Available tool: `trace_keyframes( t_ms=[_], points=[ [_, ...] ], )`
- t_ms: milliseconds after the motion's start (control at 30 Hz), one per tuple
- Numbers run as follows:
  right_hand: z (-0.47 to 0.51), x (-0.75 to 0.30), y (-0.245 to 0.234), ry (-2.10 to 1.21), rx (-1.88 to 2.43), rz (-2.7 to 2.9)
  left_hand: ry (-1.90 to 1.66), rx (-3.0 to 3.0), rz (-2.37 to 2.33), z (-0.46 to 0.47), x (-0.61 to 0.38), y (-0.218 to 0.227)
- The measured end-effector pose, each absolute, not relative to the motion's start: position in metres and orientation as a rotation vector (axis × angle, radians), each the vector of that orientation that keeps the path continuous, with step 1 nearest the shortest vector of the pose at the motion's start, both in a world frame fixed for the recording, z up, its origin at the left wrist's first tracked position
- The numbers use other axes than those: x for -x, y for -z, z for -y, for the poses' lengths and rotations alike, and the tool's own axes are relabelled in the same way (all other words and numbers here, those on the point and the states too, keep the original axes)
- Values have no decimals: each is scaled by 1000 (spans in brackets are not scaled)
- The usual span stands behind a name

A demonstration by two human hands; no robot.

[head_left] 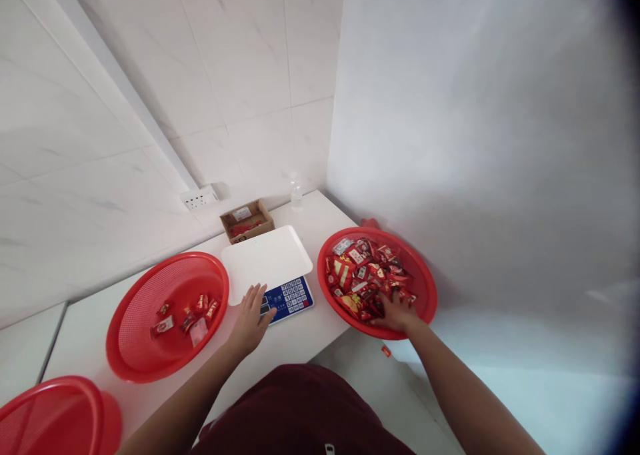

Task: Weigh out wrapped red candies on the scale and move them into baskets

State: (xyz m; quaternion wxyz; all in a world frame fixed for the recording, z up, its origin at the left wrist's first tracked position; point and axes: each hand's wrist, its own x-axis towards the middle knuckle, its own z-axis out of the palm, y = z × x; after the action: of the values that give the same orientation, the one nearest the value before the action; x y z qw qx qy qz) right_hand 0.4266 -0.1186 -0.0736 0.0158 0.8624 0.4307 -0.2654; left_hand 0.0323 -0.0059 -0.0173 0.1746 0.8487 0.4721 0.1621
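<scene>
My right hand (397,311) digs into the candy heap (367,275) in the right basket (425,301), lower right of centre; whether its grip has closed I cannot tell. My left hand (250,318), open, rests on the scale's keypad (287,298). That basket overhangs the surface edge; pressing down may tip it.

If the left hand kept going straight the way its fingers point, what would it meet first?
The left hand already rests on the scale's blue keypad. Straight on, it would likely meet the scale's white weighing platform first; depth is hard to judge.
</scene>
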Motion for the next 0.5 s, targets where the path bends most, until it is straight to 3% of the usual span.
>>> trace_keyframes(
  t_ms=[267,500],
  points=[
    [110,-411,81,1023,-2893,-1286,-436,-2406,-1332,9,-40,18],
    [113,-439,69,1479,-3473,-1100,-393,-2393,-1303,12,-40,14]
  ],
)
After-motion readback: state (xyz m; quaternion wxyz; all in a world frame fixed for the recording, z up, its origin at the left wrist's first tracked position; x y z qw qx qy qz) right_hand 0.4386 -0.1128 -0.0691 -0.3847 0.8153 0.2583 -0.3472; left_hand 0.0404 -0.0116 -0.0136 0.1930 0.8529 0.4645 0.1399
